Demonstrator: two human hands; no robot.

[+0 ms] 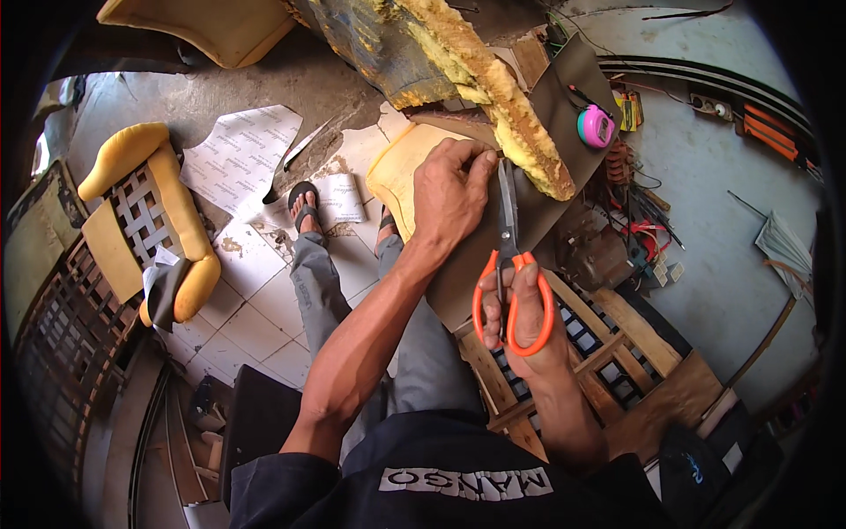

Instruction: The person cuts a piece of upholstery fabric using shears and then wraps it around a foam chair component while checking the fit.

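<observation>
While left hand [449, 198] pins brown sheet [564, 106], orange-handled scissors [509, 273] in right hand [526, 313].

bare forearms, dark short-sleeved top [458, 480] with pale lettering, grey trousers [322, 291], dark flip-flops [305, 204]

We noted a pink round tape measure [597, 127] lying on the dark board. A yellow padded seat frame with lattice webbing [145, 220] stood on the tiled floor well to the left. White paper patterns [240, 157] lay near it. Red-handled tools [768, 130] sat far right.
</observation>
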